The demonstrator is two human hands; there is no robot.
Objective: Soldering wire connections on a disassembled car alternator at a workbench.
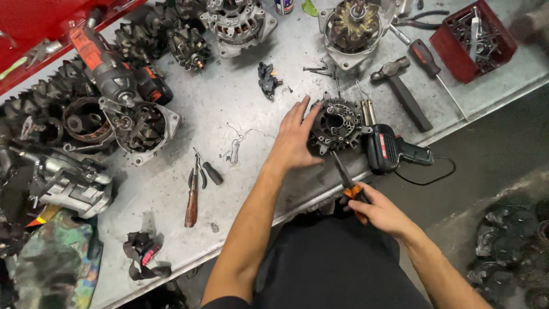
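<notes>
Pliers [347, 182] with orange handles sit clamped in the right hand [377, 210], their thin nose angled up to the lower edge of a dark alternator housing [336, 124]. That housing stands near the front edge of the grey metal surface [240, 103], and the left hand [294, 137] grips its left side with fingers spread. Just right of it lies a black soldering gun [392, 151]; behind are a hammer [400, 91] and a red parts tray [477, 37].
</notes>
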